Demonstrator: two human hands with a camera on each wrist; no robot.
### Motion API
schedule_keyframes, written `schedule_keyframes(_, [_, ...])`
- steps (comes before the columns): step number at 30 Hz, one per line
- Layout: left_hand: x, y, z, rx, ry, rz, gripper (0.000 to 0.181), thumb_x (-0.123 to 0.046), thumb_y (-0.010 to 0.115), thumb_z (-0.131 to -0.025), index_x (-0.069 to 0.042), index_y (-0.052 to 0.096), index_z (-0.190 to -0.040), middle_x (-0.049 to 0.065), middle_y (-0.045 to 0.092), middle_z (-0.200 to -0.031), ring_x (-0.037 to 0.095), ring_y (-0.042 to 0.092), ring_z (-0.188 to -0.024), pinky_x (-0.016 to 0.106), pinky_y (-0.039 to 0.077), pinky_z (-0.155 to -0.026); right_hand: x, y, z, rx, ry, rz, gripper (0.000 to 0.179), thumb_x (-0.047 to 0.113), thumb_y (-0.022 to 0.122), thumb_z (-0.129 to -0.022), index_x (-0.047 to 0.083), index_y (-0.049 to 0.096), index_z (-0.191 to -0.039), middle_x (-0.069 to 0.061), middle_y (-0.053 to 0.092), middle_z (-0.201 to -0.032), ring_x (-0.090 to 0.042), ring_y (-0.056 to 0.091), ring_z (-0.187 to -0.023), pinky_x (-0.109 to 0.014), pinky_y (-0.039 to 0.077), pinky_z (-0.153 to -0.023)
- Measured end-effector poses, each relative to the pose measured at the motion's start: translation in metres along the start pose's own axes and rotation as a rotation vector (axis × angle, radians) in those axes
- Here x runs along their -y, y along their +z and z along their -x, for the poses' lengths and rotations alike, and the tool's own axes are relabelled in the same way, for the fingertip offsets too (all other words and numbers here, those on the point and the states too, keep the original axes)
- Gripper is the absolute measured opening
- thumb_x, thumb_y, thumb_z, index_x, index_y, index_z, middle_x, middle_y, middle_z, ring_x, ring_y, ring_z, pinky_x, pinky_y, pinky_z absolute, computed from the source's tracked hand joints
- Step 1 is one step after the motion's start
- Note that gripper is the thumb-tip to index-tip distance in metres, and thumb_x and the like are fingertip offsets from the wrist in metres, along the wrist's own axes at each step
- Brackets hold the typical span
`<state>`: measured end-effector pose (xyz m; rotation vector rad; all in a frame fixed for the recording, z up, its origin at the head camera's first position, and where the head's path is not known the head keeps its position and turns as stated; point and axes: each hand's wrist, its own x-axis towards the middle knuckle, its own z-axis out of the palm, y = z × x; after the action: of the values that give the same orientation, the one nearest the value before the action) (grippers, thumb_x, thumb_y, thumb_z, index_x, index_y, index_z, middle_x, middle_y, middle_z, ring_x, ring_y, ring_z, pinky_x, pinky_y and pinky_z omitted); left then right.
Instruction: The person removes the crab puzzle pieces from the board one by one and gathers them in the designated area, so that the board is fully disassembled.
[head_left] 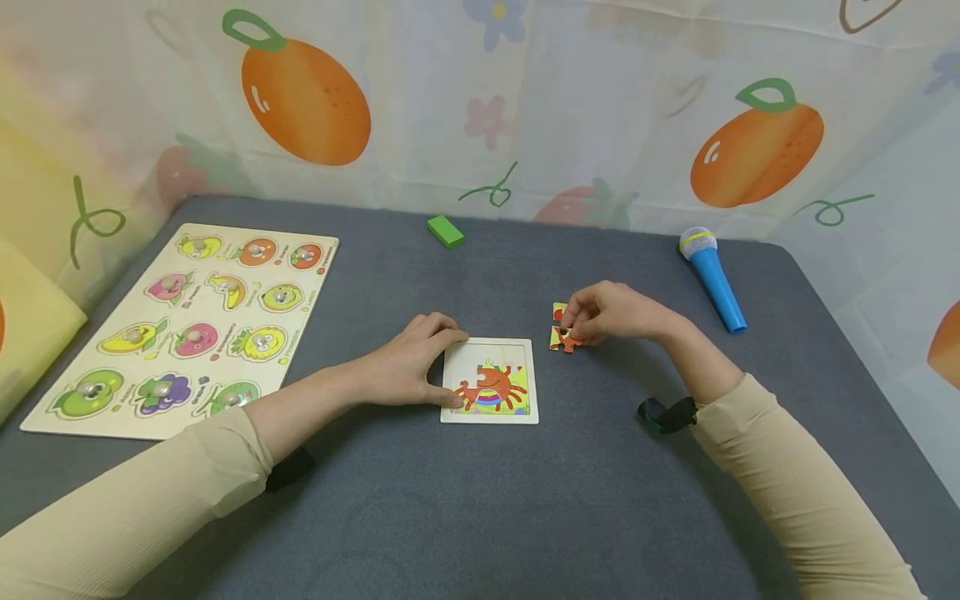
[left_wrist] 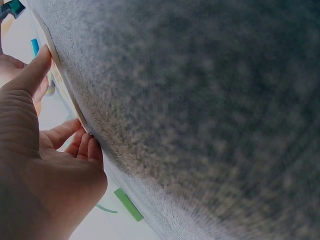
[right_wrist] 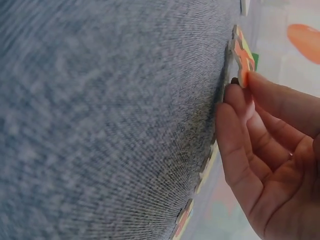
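A small square jigsaw board (head_left: 491, 343) with a white frame lies on the table, partly filled with a red crab picture and a pale gap at its upper left. My left hand (head_left: 408, 362) holds its left side, thumb at the lower left and fingertips at the upper left corner. To the right of the board, my right hand (head_left: 611, 312) pinches a red and yellow jigsaw piece (right_wrist: 243, 55) between thumb and fingers, tilted up from the table. Another jigsaw piece (head_left: 559, 310) lies beside those fingertips; more loose pieces (right_wrist: 183, 220) show low in the right wrist view, partly hidden.
A large wooden fruit puzzle (head_left: 247, 321) lies at the left. At the back are a green block (head_left: 446, 232) and, farther right, a blue toy microphone (head_left: 716, 283). A fruit-printed curtain (head_left: 420, 108) hangs behind the grey table (head_left: 450, 508).
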<state>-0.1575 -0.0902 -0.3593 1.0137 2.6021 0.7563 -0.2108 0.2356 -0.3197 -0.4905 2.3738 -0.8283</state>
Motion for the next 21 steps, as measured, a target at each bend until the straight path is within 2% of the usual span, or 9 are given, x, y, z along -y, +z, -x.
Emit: schedule_keyframes(21, [0.0003,0.0002,0.0001,-0.008,0.003,-0.012,0.082,-0.037,0.085,-0.075,-0.004,0.049,-0.141,0.013,0.045,-0.136,0.027,0.04,-0.123,0.044,0.04,-0.104,0.0003,0.0022,-0.0017,-0.035,0.03,0.029,0.013,0.007,0.065,-0.092,0.002,0.068,-0.104,-0.009,0.077,-0.089,-0.013,0.068,-0.077,-0.033,0.058,-0.077])
